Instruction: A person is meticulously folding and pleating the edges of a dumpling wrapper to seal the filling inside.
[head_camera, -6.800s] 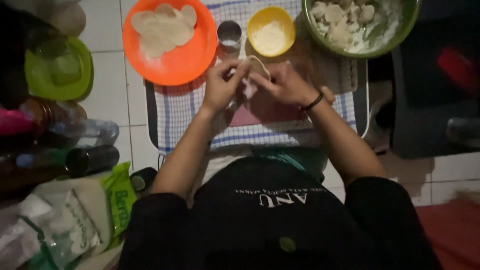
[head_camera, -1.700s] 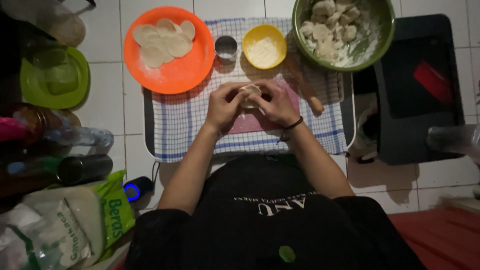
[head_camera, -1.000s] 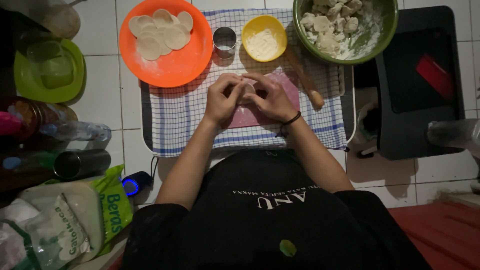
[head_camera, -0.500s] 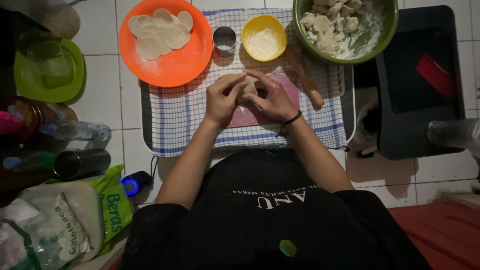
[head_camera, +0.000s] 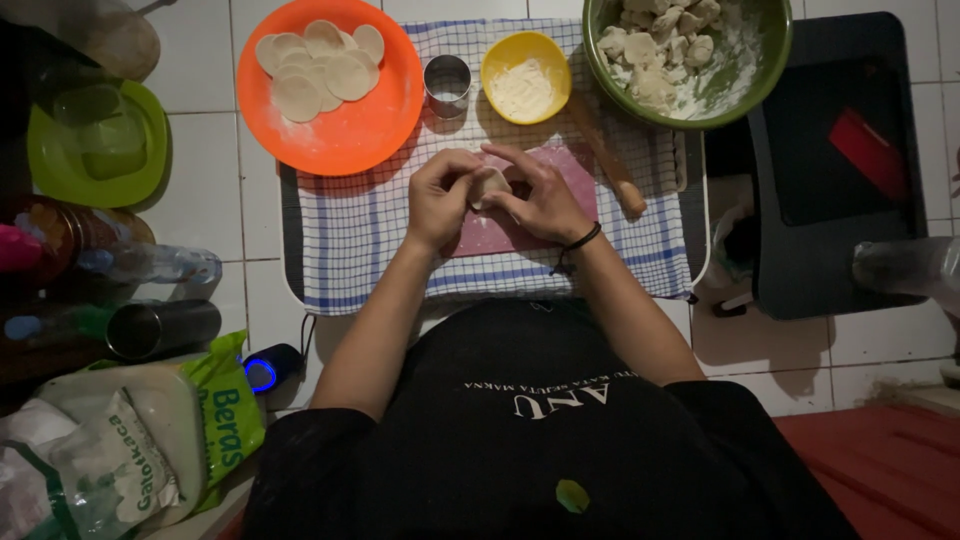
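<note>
On a checked cloth (head_camera: 350, 240) beside an orange plate (head_camera: 370, 130), left hand (head_camera: 440, 195) and right hand (head_camera: 540, 200) together pinch a dumpling (head_camera: 490, 183).

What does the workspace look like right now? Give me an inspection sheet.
Surface: checked cloth over a tray on white tile floor.
Job's things: dough piece; orange plate of dough rounds; yellow flour bowl; green bowl; metal ring cutter; rolling pin; pink mat.
Clutter: bottles, bags, green plate at left.
Grippers: left hand and right hand pinch the dough piece.
Cables: nothing seen.
Surroundings: dark tray at right.
</note>
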